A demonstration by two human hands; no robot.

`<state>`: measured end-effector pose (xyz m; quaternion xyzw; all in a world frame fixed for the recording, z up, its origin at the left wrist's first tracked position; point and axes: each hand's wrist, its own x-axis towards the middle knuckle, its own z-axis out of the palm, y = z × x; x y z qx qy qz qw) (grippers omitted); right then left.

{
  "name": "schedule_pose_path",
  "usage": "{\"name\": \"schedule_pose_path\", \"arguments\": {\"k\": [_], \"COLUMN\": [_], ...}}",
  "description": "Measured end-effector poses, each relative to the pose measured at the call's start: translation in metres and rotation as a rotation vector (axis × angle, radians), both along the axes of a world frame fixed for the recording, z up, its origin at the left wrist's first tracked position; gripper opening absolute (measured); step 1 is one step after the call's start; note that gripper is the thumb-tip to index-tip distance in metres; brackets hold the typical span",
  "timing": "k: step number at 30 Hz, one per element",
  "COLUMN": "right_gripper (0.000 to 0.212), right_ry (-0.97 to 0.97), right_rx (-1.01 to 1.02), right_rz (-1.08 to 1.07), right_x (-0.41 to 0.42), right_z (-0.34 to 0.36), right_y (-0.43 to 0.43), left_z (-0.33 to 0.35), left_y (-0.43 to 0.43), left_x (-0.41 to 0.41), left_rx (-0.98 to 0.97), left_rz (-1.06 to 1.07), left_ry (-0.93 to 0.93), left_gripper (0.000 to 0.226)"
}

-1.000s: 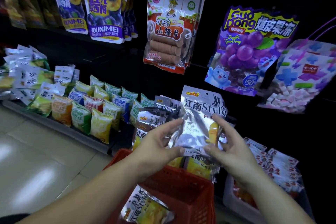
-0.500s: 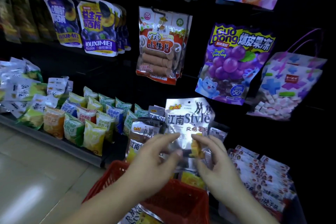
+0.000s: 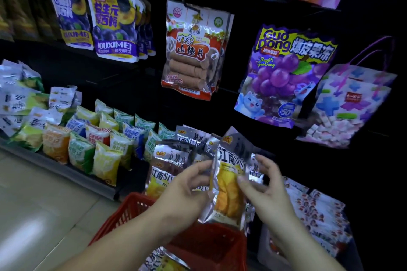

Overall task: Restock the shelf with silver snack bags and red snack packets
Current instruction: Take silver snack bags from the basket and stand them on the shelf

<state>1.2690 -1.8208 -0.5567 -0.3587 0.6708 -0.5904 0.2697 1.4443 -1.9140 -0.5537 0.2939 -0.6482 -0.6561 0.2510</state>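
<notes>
A silver snack bag point(image 3: 229, 185) with yellow fruit on its front stands tilted above the red basket point(image 3: 211, 246), in front of a row of like silver bags point(image 3: 176, 156) on the low shelf. My left hand point(image 3: 187, 189) pinches its left edge. My right hand point(image 3: 264, 187) touches its right side with the fingers spread. Another silver bag point(image 3: 163, 262) lies in the basket. Red snack packets point(image 3: 317, 211) are stacked in a white bin at the lower right.
Small green, yellow and orange packets point(image 3: 88, 138) fill the low shelf to the left. Hanging above are purple prune bags point(image 3: 112, 28), a red hawthorn bag point(image 3: 193, 50), a grape jelly bag point(image 3: 284, 72) and a candy tote point(image 3: 352, 103). Pale floor tiles point(image 3: 33, 204) lie at the lower left.
The silver bag has turned from facing me to edge-on and tilted, moving toward the shelf row. My right hand has loosened and spread. The view has dipped and shifted right.
</notes>
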Motion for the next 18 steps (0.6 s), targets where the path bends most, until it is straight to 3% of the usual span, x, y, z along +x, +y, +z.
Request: {"name": "schedule_pose_path", "arguments": {"k": [3,7,12,16,18], "right_gripper": [0.062,0.039,0.045,0.090,0.091], "right_ry": [-0.263,-0.030,0.057,0.186,0.374], "right_rx": [-0.002,-0.025,-0.002,-0.125,-0.014], "right_rz": [0.057,-0.084,-0.096,-0.289,-0.200], "right_x": [-0.001,-0.011,-0.015,-0.052,-0.079], "right_z": [-0.009,-0.013,-0.016,0.006,0.014], "right_y": [-0.003,-0.002,0.006,0.006,0.002], "left_z": [-0.004,-0.012,-0.022,-0.029,-0.034], "left_y": [0.005,0.000,0.001,-0.004,-0.012], "left_x": [-0.003,-0.006,-0.025,-0.054,-0.070], "left_rx": [0.031,0.068,-0.020,-0.125,-0.163], "left_rz": [-0.053,0.039,0.070,0.023,-0.042], "left_ry": [0.039,0.033,0.042,-0.037,-0.084], "left_gripper": [0.055,0.041,0.010,0.015,0.019]}}
